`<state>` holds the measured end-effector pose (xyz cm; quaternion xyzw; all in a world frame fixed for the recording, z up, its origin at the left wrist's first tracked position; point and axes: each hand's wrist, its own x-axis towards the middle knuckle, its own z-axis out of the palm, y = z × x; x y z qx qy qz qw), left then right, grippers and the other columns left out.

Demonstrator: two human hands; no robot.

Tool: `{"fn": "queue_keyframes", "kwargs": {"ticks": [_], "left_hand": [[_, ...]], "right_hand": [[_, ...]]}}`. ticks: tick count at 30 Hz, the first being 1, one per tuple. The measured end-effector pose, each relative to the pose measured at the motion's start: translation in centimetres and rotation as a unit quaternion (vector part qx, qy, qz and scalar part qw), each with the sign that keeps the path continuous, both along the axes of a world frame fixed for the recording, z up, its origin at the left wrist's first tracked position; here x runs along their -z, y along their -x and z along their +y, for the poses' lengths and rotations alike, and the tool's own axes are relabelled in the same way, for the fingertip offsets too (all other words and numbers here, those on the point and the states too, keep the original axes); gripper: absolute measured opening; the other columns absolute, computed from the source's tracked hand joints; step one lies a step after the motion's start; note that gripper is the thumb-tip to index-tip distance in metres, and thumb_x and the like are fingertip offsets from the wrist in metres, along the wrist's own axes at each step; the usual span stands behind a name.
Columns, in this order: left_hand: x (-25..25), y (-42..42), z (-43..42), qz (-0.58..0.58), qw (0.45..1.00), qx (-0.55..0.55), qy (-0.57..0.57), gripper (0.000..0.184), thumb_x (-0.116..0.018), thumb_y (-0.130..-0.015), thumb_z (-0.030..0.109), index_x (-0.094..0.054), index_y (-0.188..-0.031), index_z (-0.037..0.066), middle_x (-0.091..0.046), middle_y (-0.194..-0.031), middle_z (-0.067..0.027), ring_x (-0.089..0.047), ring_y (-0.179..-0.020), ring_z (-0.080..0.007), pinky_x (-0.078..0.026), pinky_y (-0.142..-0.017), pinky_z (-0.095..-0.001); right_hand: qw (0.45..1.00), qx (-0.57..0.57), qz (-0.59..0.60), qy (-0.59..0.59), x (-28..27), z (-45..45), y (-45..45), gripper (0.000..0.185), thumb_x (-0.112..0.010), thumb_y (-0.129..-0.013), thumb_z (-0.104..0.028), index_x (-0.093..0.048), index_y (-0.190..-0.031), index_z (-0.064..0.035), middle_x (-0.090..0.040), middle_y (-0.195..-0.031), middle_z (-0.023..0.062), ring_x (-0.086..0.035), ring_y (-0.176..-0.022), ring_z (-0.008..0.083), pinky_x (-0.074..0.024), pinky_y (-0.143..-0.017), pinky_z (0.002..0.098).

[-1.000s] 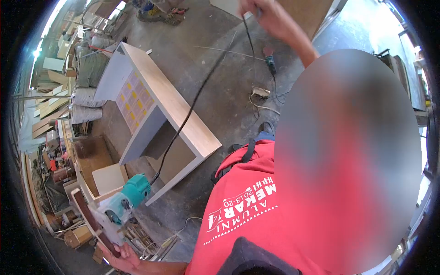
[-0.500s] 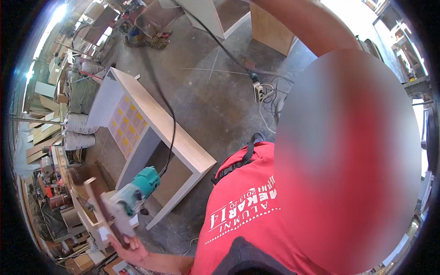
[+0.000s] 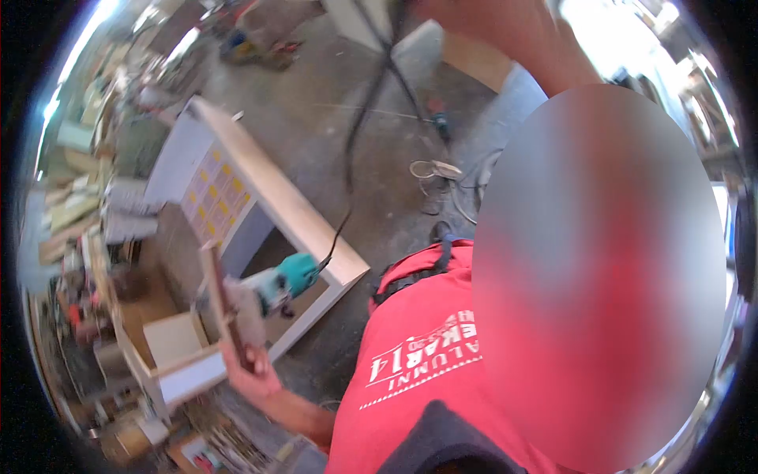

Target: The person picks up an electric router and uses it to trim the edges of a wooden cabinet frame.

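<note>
Since the earlier frames, the teal power tool (image 3: 296, 275) has moved up and to the right in the view, and the right hand (image 3: 426, 9), which was out of the picture a half second ago, is again at the top edge. The left hand (image 3: 257, 375) is closed on the lower end of a brown strip (image 3: 215, 276), its fingers bent around it. The strip stands a little tilted beside the pale base of the tool, and the teal end points away from it, to the upper right. The right hand is cut by the edge and blurred; it is near the black cable (image 3: 351, 154), but I cannot tell if its fingers are closed. The cable goes down from there to the teal end.

Behind the tool in the view lies the wooden furniture frame (image 3: 280, 201), with a sheet with yellow marks (image 3: 212, 196) at its inner side. Below and left is an open box (image 3: 189, 379), with a pale board (image 3: 174, 341) inside. On the concrete floor (image 3: 316, 91), farther out, are a second teal tool (image 3: 439, 122) and white cables (image 3: 458, 197). At the far left, wood pieces (image 3: 71, 209) lie in a pile.
</note>
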<state>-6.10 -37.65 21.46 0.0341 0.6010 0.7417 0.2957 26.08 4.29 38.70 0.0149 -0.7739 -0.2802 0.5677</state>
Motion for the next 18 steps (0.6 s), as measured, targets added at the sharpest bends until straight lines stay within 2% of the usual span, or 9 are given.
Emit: {"fn": "queue_keyframes", "kwargs": {"ticks": [2,3,5,7,8,9,12,14,18], "left_hand": [[0.4,-1.0,1.1,0.063,0.997,0.042,0.029,0.031,-0.062,-0.099,0.037,-0.057,-0.092,0.006,-0.049,-0.06,-0.0014,-0.04,-0.042,-0.0085,-0.029,-0.037,-0.0239],[0.5,-1.6,1.8,0.093,0.993,0.055,0.039,0.032,-0.063,-0.098,0.037,-0.057,-0.09,0.007,-0.05,-0.059,-0.0017,-0.041,-0.042,-0.0086,-0.03,-0.037,-0.0242],[0.8,-2.2,2.4,0.113,0.989,0.071,0.057,0.032,-0.063,-0.098,0.038,-0.056,-0.089,0.007,-0.051,-0.059,-0.002,-0.042,-0.042,-0.0087,-0.031,-0.037,-0.0244],[1.3,-2.0,2.7,0.128,0.982,0.11,0.089,0.03,-0.064,-0.097,0.036,-0.057,-0.087,0.008,-0.052,-0.058,-0.0025,-0.043,-0.042,-0.0095,-0.032,-0.037,-0.025],[1.6,-2.0,2.7,0.127,0.981,0.11,0.093,0.03,-0.064,-0.097,0.036,-0.057,-0.087,0.008,-0.052,-0.058,-0.0025,-0.043,-0.042,-0.0095,-0.032,-0.037,-0.025],[2.0,-1.9,2.6,0.107,0.985,0.105,0.089,0.03,-0.065,-0.097,0.034,-0.058,-0.087,0.007,-0.052,-0.059,-0.0028,-0.044,-0.042,-0.0097,-0.033,-0.037,-0.0248],[2.9,-2.4,3.1,0.078,0.988,0.085,0.099,0.028,-0.067,-0.096,0.032,-0.059,-0.089,0.007,-0.054,-0.06,-0.0033,-0.045,-0.042,-0.0099,-0.033,-0.037,-0.0246],[2.8,-3.2,3.9,0.061,0.988,0.065,0.125,0.026,-0.068,-0.095,0.031,-0.062,-0.093,0.006,-0.056,-0.063,-0.0038,-0.047,-0.043,-0.01,-0.033,-0.036,-0.0246],[2.0,-5.1,6.7,0.082,0.98,0.122,0.131,0.03,-0.065,-0.096,0.038,-0.061,-0.086,0.01,-0.053,-0.059,-0.0003,-0.046,-0.043,-0.0089,-0.033,-0.038,-0.0243]], "right_hand": [[0.945,0.256,-0.146,0.144,6.2,-1.7,-0.8,0.015,-0.063,-0.085,-0.006,-0.061,-0.1,-0.0013,-0.063,-0.083,0.0094,-0.062,-0.077,0.0269,-0.0491,-0.071,0.0381],[0.914,0.247,-0.191,0.26,10.0,-0.3,-0.9,0.007,-0.06,-0.088,-0.005,-0.058,-0.093,-0.0005,-0.064,-0.086,0.014,-0.064,-0.088,0.0322,-0.0502,-0.079,0.0437],[0.913,0.254,-0.178,0.266,16.7,2.5,-3.1,0.008,-0.063,-0.084,-0.011,-0.065,-0.088,-0.005,-0.07,-0.088,0.0162,-0.069,-0.085,0.0346,-0.0546,-0.075,0.0473],[0.702,0.37,-0.364,0.487,23.3,3.3,-7.1,0.012,-0.063,-0.079,-0.011,-0.067,-0.089,-0.0053,-0.071,-0.09,0.0174,-0.069,-0.089,0.0382,-0.0561,-0.078,0.0499],[0.664,0.392,-0.417,0.481,28.3,3.8,-9.5,0.018,-0.067,-0.078,-0.016,-0.07,-0.092,-0.0062,-0.072,-0.092,0.0169,-0.07,-0.09,0.0377,-0.0568,-0.077,0.0489],[0.556,0.413,-0.485,0.533,31.1,2.9,-10.4,0.023,-0.071,-0.078,-0.02,-0.072,-0.097,-0.0078,-0.073,-0.096,0.0164,-0.07,-0.092,0.0372,-0.0574,-0.079,0.0475],[0.491,0.343,-0.51,0.618,36.4,-2.7,-12.4,0.032,-0.075,-0.079,-0.025,-0.072,-0.105,-0.0079,-0.073,-0.1,0.0167,-0.069,-0.1,0.035,-0.0562,-0.083,0.0473],[0.544,0.25,-0.442,0.668,38.5,-6.1,-11.3,0.033,-0.074,-0.082,-0.029,-0.071,-0.106,-0.0062,-0.073,-0.099,0.0174,-0.069,-0.099,0.0354,-0.0549,-0.083,0.0462],[0.386,-0.047,-0.361,0.847,40.6,-10.1,-4.6,0.035,-0.063,-0.097,-0.033,-0.066,-0.12,-0.0063,-0.073,-0.101,0.0076,-0.068,-0.093,0.0187,-0.0519,-0.079,0.0321]]}}
